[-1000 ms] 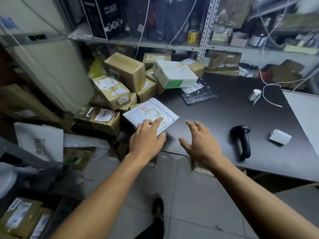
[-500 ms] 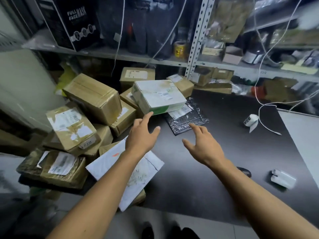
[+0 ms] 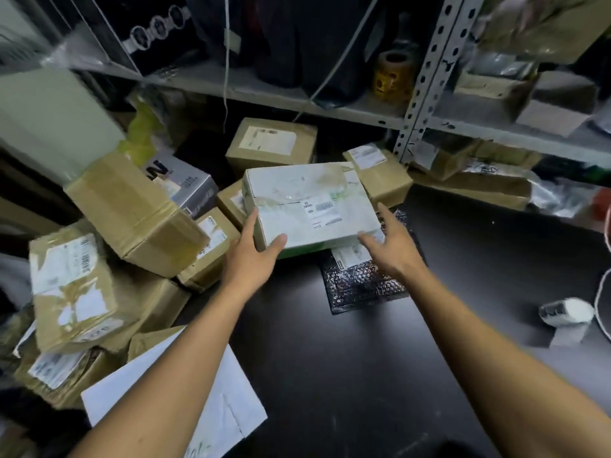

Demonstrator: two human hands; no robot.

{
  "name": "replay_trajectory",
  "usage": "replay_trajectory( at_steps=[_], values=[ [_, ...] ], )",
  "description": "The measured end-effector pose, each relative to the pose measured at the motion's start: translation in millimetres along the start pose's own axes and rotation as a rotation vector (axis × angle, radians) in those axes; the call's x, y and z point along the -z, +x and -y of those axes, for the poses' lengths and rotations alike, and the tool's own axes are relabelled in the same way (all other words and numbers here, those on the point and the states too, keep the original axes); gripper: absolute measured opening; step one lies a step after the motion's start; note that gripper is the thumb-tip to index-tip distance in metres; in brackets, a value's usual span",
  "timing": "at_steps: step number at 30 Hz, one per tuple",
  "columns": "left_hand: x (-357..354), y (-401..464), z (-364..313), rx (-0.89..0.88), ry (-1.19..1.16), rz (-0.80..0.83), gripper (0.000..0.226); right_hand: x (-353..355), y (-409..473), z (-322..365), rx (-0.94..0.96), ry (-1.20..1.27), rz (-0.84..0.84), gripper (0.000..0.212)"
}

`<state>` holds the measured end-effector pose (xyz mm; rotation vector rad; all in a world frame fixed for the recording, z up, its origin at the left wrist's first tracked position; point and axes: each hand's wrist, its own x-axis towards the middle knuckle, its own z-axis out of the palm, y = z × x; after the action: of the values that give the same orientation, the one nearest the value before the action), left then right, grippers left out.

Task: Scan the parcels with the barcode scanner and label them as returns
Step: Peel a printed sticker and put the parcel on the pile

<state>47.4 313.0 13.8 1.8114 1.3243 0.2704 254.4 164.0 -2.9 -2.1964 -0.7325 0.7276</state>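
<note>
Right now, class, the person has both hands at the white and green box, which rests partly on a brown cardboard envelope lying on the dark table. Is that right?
Not quite. The head view shows the left hand and right hand at the white and green box, but it rests partly on a black bubble mailer, not a brown cardboard envelope, lying on the dark table.

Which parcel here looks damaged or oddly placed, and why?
The brown cardboard box with torn white labels at the left tilts on the heap, its tape peeling. The white-and-green carton sits askew, half over a black bubble mailer.
</note>
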Motion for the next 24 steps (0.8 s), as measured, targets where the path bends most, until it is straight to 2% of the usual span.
replay_trajectory(
  at_steps=[5,9,14,17,21,24],
  values=[
    [-13,8,0,0.014,-0.112,-0.023,0.080,-8,36,-3,-0.012,0.115,0.080,0.072],
    [-2,-6,-2,0.004,-0.185,0.018,0.082,-15,21,-5,0.012,0.138,0.024,0.075],
    [17,-83,-1,-0.083,-0.068,0.073,0.089,-13,-60,-23,-0.013,0.259,-0.019,0.075],
    [20,-139,1,-0.144,0.030,0.162,0.091,-9,-124,-43,-0.089,0.328,-0.055,0.075],
    [24,-198,21,-0.228,0.164,0.302,0.088,-5,-206,-63,-0.203,0.274,-0.109,0.081],
    [27,-230,48,-0.267,0.135,0.378,0.079,-8,-259,-70,-0.233,0.236,-0.145,0.078]
  ],
)
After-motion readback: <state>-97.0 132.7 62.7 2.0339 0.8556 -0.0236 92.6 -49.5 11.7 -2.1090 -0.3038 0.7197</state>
